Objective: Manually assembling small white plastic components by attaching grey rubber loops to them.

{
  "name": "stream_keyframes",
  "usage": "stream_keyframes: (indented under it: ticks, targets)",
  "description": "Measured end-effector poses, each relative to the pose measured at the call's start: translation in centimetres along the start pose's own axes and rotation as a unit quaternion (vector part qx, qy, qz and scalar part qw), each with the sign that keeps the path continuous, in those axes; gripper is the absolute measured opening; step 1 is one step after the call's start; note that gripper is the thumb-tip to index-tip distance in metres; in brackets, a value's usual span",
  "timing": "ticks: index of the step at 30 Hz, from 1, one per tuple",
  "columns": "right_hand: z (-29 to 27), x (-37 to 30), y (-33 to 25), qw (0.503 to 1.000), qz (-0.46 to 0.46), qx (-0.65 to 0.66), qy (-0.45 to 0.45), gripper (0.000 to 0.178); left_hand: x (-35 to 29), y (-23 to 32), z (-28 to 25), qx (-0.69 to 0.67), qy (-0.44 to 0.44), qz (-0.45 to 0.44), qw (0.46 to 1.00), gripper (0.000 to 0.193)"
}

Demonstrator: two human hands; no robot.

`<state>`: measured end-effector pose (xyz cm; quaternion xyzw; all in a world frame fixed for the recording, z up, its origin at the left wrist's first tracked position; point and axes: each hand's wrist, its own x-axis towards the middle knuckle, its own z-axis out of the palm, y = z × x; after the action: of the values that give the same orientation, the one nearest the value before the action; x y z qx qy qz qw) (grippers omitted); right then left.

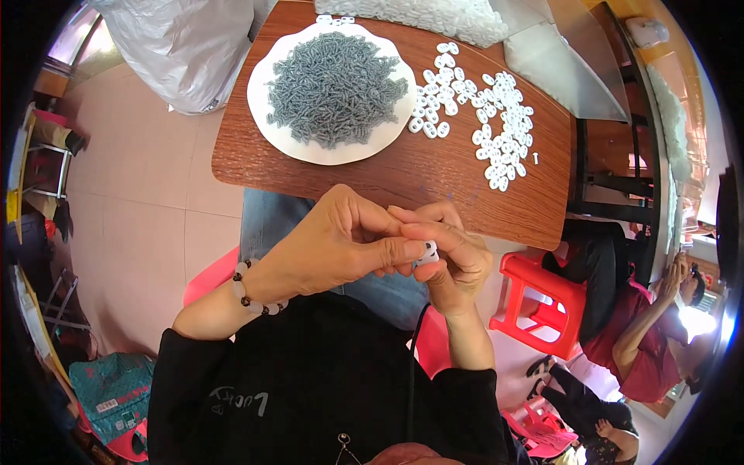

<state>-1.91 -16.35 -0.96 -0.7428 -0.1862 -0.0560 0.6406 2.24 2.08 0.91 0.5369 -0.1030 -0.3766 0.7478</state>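
Both hands meet just past the near edge of the table, closed around one small white plastic piece (428, 251) with dark holes. My left hand (349, 236), with a beaded bracelet at its wrist, presses its thumb tip against the piece. My right hand (457, 260) pinches it between thumb and fingers; part of it is hidden. Beyond them, a white scalloped plate (329, 157) carries a heap of small grey coil springs (333, 89). Loose white two-hole oval pieces (508, 128) lie scattered to the plate's right.
The brown wooden table (372, 182) holds a clear bag of white pieces (418, 17) along its far side. A small white pin (535, 158) lies near the right edge. A red plastic stool (540, 302) stands right of me, near a seated person in dark red (643, 341).
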Motion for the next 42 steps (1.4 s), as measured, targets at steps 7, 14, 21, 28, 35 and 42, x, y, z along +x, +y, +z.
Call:
stream_keyframes:
  ticks: [7,14,21,28,35,42]
  targets:
    - [0.0,-0.1,0.2,1.0,-0.004,0.02,-0.002,0.047,-0.2,0.5,0.2,-0.022,0.002,-0.008,1.0,0.019]
    - [0.3,0.0,0.2,1.0,-0.011,0.028,0.006,0.047,-0.3,0.4,0.0,-0.018,-0.004,-0.021,1.0,0.02]
    - [0.6,-0.4,0.5,0.999,-0.012,0.009,0.029,0.04,-0.3,0.2,0.4,-0.046,0.018,-0.014,0.999,0.019]
    - [1.1,-0.4,1.4,0.996,0.049,-0.001,0.076,0.046,1.0,-1.6,0.0,-0.113,0.039,-0.028,0.992,0.019]
    - [-0.5,0.4,3.1,0.982,0.063,0.174,0.05,0.052,2.9,-1.6,0.6,-0.063,0.063,0.023,0.996,0.022]
    - [-1.3,0.1,3.4,0.983,0.075,0.168,0.027,0.06,3.1,-1.5,1.0,-0.069,0.064,0.013,0.995,0.023]
